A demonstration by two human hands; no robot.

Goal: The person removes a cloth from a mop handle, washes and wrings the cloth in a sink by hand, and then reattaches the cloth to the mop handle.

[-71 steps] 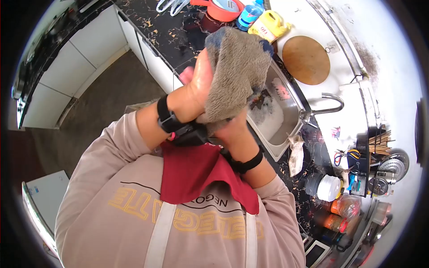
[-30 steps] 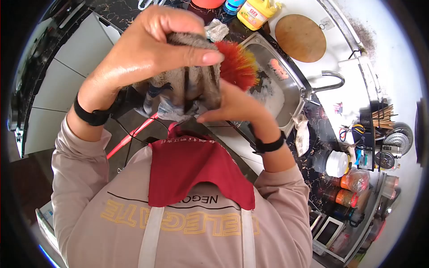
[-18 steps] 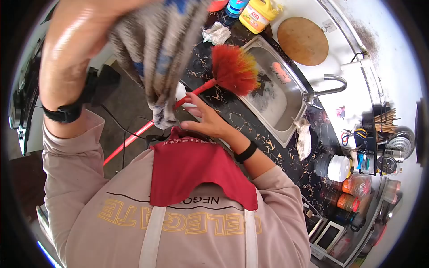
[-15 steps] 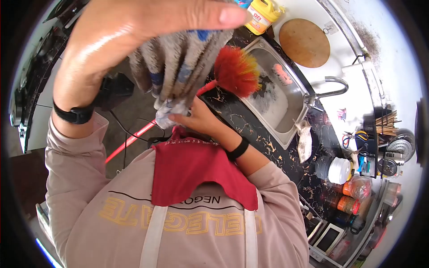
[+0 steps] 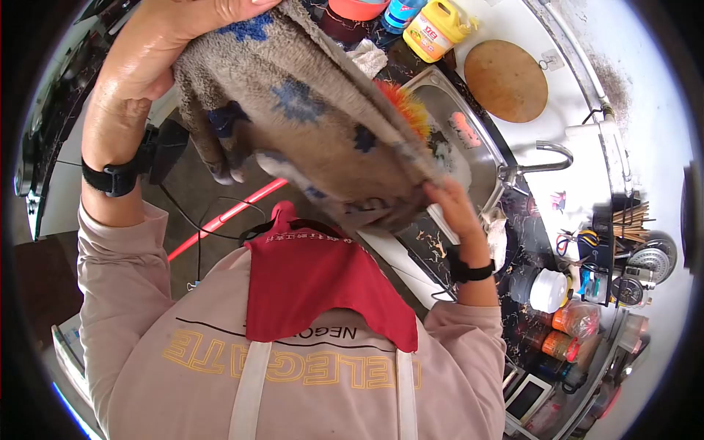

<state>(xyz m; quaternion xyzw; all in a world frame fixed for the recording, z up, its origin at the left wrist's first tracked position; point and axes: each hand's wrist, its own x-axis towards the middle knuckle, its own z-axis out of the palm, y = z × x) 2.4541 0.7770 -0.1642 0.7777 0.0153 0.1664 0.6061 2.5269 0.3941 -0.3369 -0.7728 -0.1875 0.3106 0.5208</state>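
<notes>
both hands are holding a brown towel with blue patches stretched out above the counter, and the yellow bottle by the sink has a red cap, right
Not quite. The head view shows the yellow bottle with a yellow cap, not a red one. The rest holds: the left hand and right hand hold the brown towel with blue patches spread out above the counter by the sink.

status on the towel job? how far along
Done: the brown towel is out of the sink and opened out. In hand: left hand grips its upper edge, right hand its lower corner, stretched between them in the air. Left: it is not yet laid or hung anywhere; the red duster lies by the sink, and suds sit in the basin.
</notes>
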